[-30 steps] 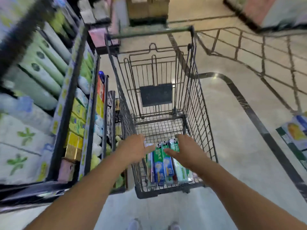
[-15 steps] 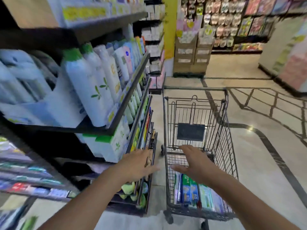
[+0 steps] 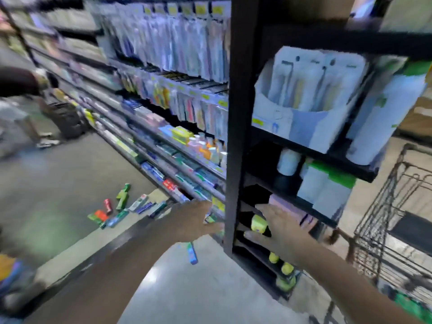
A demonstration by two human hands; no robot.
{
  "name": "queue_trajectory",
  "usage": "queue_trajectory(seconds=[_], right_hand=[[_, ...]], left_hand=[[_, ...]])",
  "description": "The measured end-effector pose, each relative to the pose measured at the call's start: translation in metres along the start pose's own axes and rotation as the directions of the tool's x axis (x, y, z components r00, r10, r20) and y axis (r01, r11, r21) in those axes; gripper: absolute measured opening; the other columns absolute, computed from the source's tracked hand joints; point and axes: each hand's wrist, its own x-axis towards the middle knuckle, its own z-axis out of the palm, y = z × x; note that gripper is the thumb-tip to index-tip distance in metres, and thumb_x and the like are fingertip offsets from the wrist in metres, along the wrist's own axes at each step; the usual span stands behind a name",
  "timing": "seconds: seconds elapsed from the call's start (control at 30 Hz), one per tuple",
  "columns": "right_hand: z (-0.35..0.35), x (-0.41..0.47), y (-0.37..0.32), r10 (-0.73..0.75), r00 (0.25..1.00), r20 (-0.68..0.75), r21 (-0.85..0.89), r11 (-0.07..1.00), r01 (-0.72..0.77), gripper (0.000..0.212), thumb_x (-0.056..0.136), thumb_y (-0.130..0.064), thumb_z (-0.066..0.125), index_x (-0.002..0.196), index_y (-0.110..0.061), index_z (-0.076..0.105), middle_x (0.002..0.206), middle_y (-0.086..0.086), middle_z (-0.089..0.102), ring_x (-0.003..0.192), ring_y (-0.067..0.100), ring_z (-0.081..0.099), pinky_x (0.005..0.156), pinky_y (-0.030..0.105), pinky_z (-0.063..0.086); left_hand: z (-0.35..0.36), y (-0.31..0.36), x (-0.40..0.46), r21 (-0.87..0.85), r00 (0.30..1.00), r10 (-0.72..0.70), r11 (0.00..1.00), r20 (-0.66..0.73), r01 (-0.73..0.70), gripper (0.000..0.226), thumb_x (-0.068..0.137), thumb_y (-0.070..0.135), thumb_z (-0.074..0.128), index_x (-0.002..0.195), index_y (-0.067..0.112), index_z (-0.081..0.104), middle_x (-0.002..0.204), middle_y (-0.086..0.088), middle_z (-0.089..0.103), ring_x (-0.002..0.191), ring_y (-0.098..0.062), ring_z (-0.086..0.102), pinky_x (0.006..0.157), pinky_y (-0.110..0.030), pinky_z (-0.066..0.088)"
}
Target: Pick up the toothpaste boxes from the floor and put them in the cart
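left hand (image 3: pixel 196 217): fingers spread, holding nothing
right hand (image 3: pixel 280 226): spread wide, holding nothing
toothpaste boxes (image 3: pixel 124 208): scattered on the floor (image 3: pixel 70 174) beside the shelf base
cart (image 3: pixel 395 220): right edge

The shelves (image 3: pixel 163 118) run along the aisle from far left to the middle, and a post (image 3: pixel 236 127) ends them in front of me. Right of the post are more shelves, and the cart (image 3: pixel 383 232) stands at the far right. The boxes (image 3: pixel 121 210) lie on the floor (image 3: pixel 58 178) at the foot of the shelves, left of my hands. One box (image 3: pixel 192 252) lies nearer, just under my left hand (image 3: pixel 198 218). My right hand (image 3: pixel 284 232) is before the lower shelves, between post and cart.
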Motion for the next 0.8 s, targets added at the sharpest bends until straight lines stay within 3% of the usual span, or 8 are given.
queue_trajectory(seconds=[0.1, 0.17, 0.27, 0.4, 0.6, 0.8], right_hand=[[0.025, 0.037, -0.071, -0.134, 0.99, 0.035, -0.012, 0.991, 0.134, 0.095, 0.078, -0.081, 0.041, 0.15, -0.02, 0.028, 0.153, 0.0, 0.034, 0.14, 0.019, 0.032, 0.113, 0.032, 0.028], [0.04, 0.06, -0.111, -0.201, 0.978, 0.063, -0.019, 0.979, 0.203, 0.099, 0.075, -0.084, 0.037, 0.151, -0.021, 0.027, 0.153, -0.002, 0.033, 0.141, 0.017, 0.03, 0.114, 0.033, 0.028], [0.065, 0.097, -0.17, -0.309, 0.942, 0.128, -0.004, 0.95, 0.312, 0.098, 0.075, -0.083, 0.037, 0.152, -0.023, 0.024, 0.155, -0.004, 0.031, 0.143, 0.017, 0.026, 0.115, 0.033, 0.026], [0.094, 0.139, -0.232, -0.428, 0.88, 0.204, 0.013, 0.9, 0.435, 0.088, 0.081, -0.077, 0.045, 0.148, -0.021, 0.031, 0.148, -0.002, 0.039, 0.137, 0.019, 0.034, 0.109, 0.033, 0.032], [0.123, 0.214, -0.296, -0.539, 0.793, 0.283, 0.08, 0.837, 0.541, 0.076, 0.088, -0.064, 0.053, 0.148, -0.025, 0.029, 0.15, -0.004, 0.036, 0.137, 0.016, 0.033, 0.109, 0.032, 0.031], [0.129, 0.317, -0.347, -0.59, 0.735, 0.334, 0.101, 0.798, 0.595, 0.083, 0.085, -0.067, 0.052, 0.15, -0.022, 0.027, 0.153, -0.004, 0.032, 0.139, 0.017, 0.031, 0.112, 0.036, 0.031]], left_hand=[[-0.003, -0.078, -0.044, -0.007, 0.989, -0.149, 0.989, -0.015, 0.149, 0.097, 0.072, 0.092, 0.025, 0.146, 0.029, 0.033, 0.126, -0.003, 0.056, 0.121, -0.026, 0.052, 0.093, -0.041, 0.045], [-0.003, -0.117, -0.069, -0.04, 0.974, -0.226, 0.974, -0.021, 0.225, 0.097, 0.068, 0.094, 0.022, 0.136, 0.028, 0.041, 0.119, -0.001, 0.056, 0.117, -0.026, 0.054, 0.094, -0.041, 0.045], [-0.002, -0.173, -0.107, -0.068, 0.931, -0.365, 0.929, -0.003, 0.364, 0.093, 0.069, 0.092, 0.023, 0.138, 0.031, 0.04, 0.134, -0.003, 0.05, 0.123, -0.028, 0.049, 0.099, -0.045, 0.043], [0.0, -0.226, -0.135, -0.121, 0.869, -0.495, 0.863, -0.01, 0.491, 0.075, 0.087, 0.075, 0.038, 0.149, 0.035, 0.028, 0.146, -0.007, 0.041, 0.133, -0.031, 0.04, 0.105, -0.047, 0.036], [0.001, -0.304, -0.131, -0.155, 0.742, -0.67, 0.731, 0.023, 0.665, 0.087, 0.081, 0.08, 0.038, 0.147, 0.024, 0.032, 0.147, -0.005, 0.042, 0.133, -0.03, 0.042, 0.106, -0.047, 0.036], [-0.033, -0.375, -0.1, -0.226, 0.659, -0.751, 0.635, 0.042, 0.739, 0.087, 0.083, 0.079, 0.039, 0.149, 0.023, 0.03, 0.15, -0.004, 0.038, 0.135, -0.027, 0.039, 0.105, -0.047, 0.037]])
